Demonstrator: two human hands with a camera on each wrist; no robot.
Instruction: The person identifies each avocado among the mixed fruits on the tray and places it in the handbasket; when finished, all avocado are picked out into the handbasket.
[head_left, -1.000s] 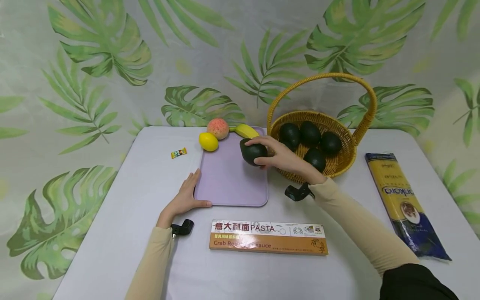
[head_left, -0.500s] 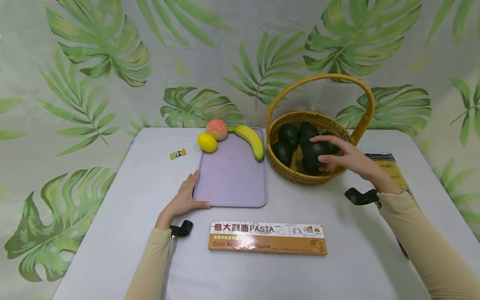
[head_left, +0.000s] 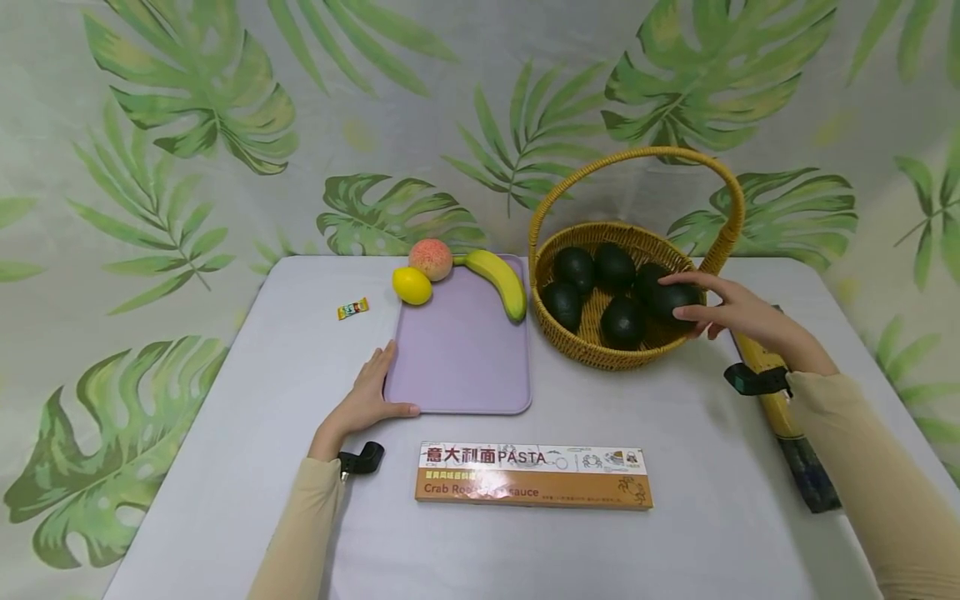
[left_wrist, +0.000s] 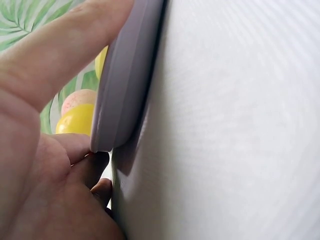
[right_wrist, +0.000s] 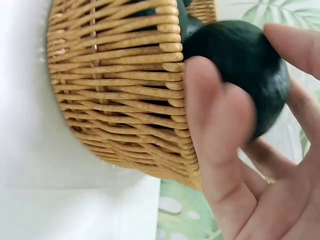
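Observation:
In the head view my right hand (head_left: 731,312) grips a dark green avocado (head_left: 675,304) at the right rim of the wicker basket (head_left: 600,357). The right wrist view has thumb and fingers around this avocado (right_wrist: 245,65), close over the woven wall. Several more avocados (head_left: 622,322) lie inside the basket. My left hand (head_left: 365,400) rests at the near left corner of a lilac tray (head_left: 457,358), fingers along its left side and thumb along the front. Up close in the left wrist view, the tray's side (left_wrist: 122,95) stands between thumb and fingers.
A banana (head_left: 498,283), a peach (head_left: 431,259) and a lemon (head_left: 412,286) lie at the tray's far edge. A small wrapped candy (head_left: 352,308) is to the left. In front lies a pasta box (head_left: 534,477). The right arm partly covers a yellow and blue pasta bag (head_left: 780,417).
My right hand has carried the avocado from above the tray, over the basket, to the basket's right rim. The banana is now uncovered. My left hand has stayed at the tray corner.

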